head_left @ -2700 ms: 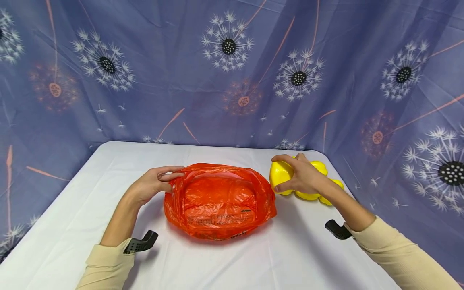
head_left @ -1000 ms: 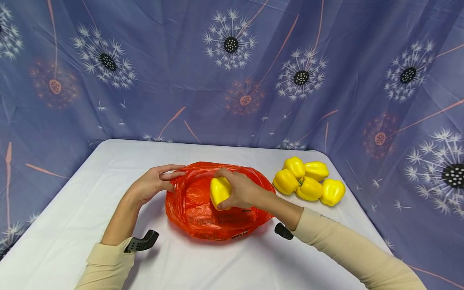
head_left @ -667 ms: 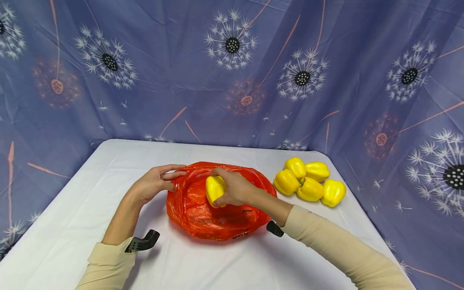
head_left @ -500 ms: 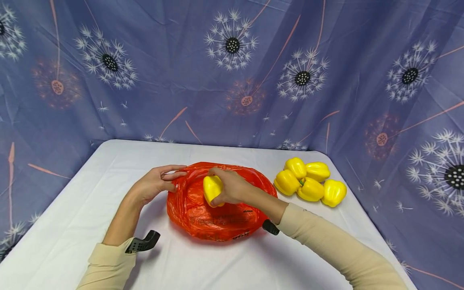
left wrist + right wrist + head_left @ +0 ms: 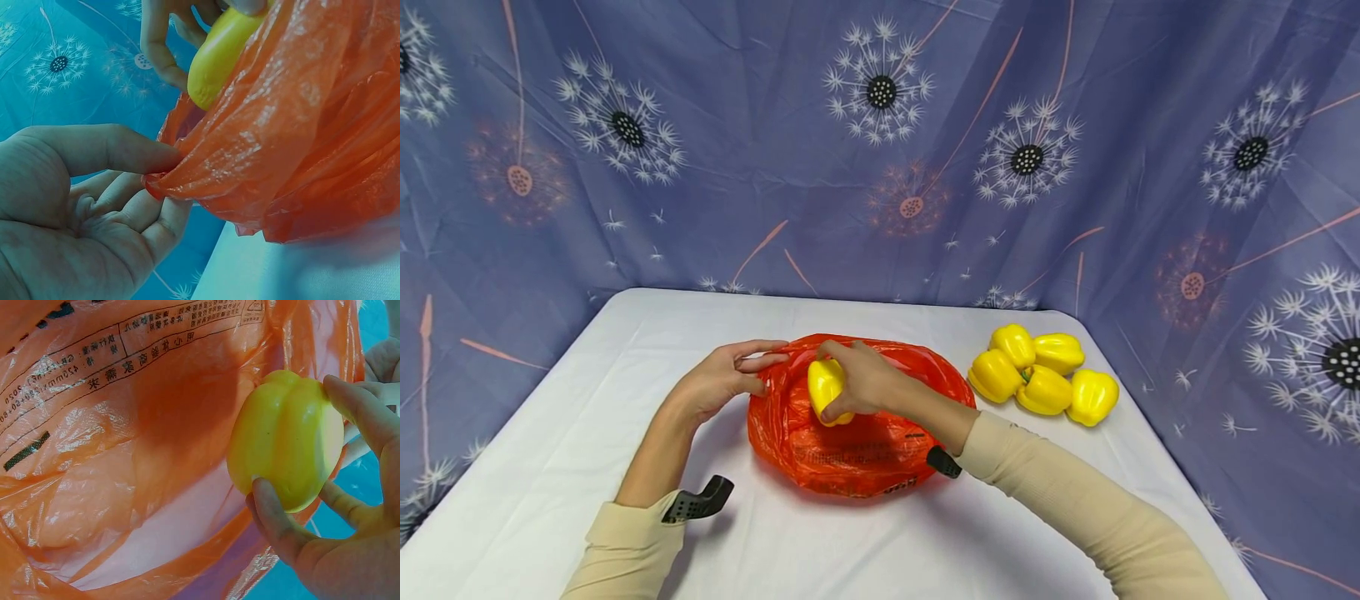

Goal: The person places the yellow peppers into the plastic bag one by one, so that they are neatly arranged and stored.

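A thin red plastic bag (image 5: 880,433) stands on the table with its mouth spread wide. My left hand (image 5: 718,385) pinches the bag's left rim between thumb and fingers, which the left wrist view shows up close. Over the left part of the opening, my right hand (image 5: 867,382) grips a yellow bell pepper (image 5: 825,390) by its sides. The right wrist view has the thumb and fingertips spread around that pepper (image 5: 284,440), with printed lettering on the bag's inner wall beside it.
Several more yellow bell peppers (image 5: 1043,375) lie in a cluster at the table's back right. A white cloth covers the table (image 5: 805,550). Behind and to the sides hangs a blue dandelion-patterned curtain (image 5: 760,150). Each wrist carries a black camera mount (image 5: 700,500).
My right hand took a bell pepper from the cluster at the right and brought it leftward over the bag, drifting further left toward the left rim. My left hand has kept its hold.
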Demonstrator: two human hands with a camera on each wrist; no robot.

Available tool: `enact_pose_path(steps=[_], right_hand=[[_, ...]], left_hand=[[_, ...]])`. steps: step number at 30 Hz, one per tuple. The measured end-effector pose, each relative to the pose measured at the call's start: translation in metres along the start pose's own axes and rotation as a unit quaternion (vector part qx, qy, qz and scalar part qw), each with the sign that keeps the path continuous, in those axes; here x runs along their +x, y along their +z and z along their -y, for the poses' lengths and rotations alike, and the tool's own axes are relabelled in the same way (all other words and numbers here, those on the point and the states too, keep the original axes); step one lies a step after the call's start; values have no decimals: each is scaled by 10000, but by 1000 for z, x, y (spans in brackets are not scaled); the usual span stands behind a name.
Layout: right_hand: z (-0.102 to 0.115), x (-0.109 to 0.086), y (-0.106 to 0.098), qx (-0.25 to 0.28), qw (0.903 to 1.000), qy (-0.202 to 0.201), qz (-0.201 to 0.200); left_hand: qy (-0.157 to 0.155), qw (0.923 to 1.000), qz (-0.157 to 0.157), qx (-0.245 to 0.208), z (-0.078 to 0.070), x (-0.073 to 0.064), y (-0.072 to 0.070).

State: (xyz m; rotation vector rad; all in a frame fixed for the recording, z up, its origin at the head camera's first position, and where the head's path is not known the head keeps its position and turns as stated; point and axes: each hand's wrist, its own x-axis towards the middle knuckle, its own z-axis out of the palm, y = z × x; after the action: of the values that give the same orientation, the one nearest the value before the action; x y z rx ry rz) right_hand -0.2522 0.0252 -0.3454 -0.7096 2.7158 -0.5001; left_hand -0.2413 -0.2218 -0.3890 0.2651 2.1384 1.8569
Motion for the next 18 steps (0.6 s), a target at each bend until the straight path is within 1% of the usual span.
enact_pose_path(steps=[8,14,18], right_hand=[[1,8,-1,72,9999,123,-40],[-4,15,6,56,9999,94,-83],[-6,20,10,-3,9997,95,-215]], left_hand=[[-29,10000,42,-28,1,1,1],[8,10000,11,43,2,1,3],[-24,10000,-11,95,1,1,3]])
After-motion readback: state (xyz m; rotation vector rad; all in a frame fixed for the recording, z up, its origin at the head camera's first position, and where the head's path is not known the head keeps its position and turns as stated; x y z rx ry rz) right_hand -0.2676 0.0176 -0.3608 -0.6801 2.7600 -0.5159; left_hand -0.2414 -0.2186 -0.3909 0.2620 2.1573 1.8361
